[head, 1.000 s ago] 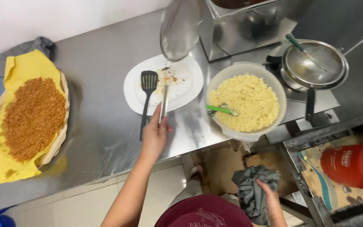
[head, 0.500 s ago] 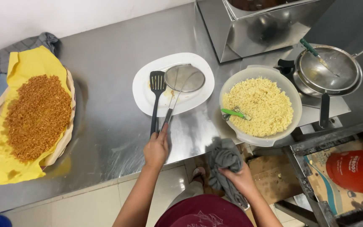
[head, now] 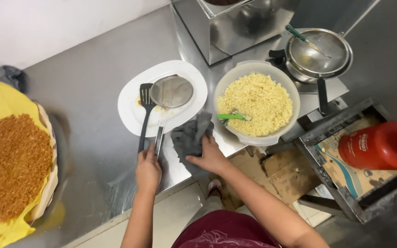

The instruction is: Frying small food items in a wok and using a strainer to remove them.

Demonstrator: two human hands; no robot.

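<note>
Past the yellow cloth [head: 5, 103] heaped with brown crumbs, the left hand [head: 148, 171] curls around the skimmer handle [head: 159, 138] lying over the white plate [head: 129, 98], while the right hand [head: 211, 157], newly arrived, presses a grey rag [head: 189, 138] on the table [head: 88, 82] beside the noodle bowl [head: 256, 102].

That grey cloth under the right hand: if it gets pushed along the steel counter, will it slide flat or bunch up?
Probably bunch. The grey cloth already lies crumpled in folds under the right hand, so it looks limp, not stiff. The steel counter is smooth and shiny, so it should glide easily. It seems light, and its edge near the white plate may drag.
</note>
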